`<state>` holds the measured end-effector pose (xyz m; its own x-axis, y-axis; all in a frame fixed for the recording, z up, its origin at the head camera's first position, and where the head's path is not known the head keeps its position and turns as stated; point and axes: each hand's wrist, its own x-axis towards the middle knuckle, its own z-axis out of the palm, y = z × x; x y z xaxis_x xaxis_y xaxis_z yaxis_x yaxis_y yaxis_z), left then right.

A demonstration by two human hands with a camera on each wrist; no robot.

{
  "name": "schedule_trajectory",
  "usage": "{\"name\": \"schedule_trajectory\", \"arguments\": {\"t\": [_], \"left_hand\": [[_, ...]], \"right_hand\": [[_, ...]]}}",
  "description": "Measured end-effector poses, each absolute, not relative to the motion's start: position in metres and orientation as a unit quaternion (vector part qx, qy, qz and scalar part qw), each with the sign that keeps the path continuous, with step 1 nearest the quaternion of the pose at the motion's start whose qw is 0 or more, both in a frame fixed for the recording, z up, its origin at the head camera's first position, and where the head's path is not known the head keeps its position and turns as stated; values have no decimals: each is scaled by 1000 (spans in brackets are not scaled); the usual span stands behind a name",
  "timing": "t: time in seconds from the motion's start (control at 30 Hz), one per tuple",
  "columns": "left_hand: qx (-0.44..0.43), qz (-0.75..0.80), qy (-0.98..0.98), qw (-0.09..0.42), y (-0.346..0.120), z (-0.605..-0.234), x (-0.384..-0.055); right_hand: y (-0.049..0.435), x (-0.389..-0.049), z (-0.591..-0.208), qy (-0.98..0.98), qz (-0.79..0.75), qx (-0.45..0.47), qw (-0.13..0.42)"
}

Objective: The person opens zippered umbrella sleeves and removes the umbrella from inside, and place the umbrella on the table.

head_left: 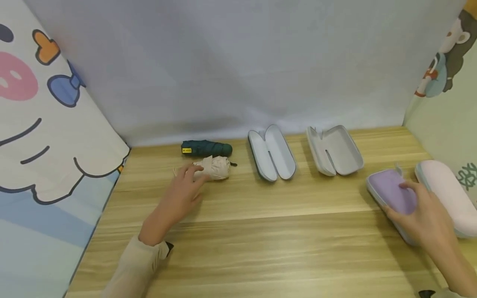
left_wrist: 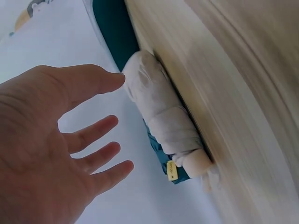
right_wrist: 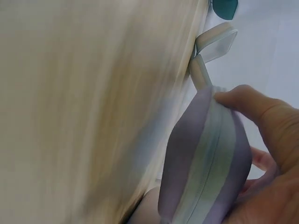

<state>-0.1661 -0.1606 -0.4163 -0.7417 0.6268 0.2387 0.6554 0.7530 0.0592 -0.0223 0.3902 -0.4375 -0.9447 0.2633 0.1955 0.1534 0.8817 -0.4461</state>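
On the right, my right hand [head_left: 428,211] grips a purple zip case [head_left: 391,188] across its width, thumb on the near long side. The right wrist view shows its pale zip band [right_wrist: 210,163] and the thumb pressing near one end. Over at the left, my left hand [head_left: 180,192] hovers beside a rolled beige folding umbrella [head_left: 218,167], fingers spread and slightly bent. A gap shows between hand and beige umbrella [left_wrist: 163,112] in the left wrist view. Behind it lies a dark green folding umbrella [head_left: 205,148] with a yellow tag.
Two hinged cases stand spread open at the back of the wooden table [head_left: 238,248]: a narrow glasses case [head_left: 281,151] and a wider pale case [head_left: 343,151]. A light pink case [head_left: 445,188] lies right of the purple one. A pale cloth [head_left: 238,70] hangs behind.
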Motion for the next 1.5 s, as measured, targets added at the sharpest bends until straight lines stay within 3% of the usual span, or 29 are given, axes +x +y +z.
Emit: {"name": "schedule_trajectory", "arguments": {"t": [0.4, 0.87, 1.23, 1.5], "left_hand": [[-394, -125, -905, 101, -148, -413, -139], [-431, -170, -884, 57, -129, -417, -125], [-473, -165, -864, 56, -116, -413, -113], [-473, -171, -864, -9, -102, -411, -107]], "right_hand": [[361, 1, -435, -957, 229, -24, 179], [319, 9, -436, -945, 208, 118, 221], [293, 5, -438, -937, 217, 204, 183], [283, 0, -441, -915, 242, 270, 177]]}}
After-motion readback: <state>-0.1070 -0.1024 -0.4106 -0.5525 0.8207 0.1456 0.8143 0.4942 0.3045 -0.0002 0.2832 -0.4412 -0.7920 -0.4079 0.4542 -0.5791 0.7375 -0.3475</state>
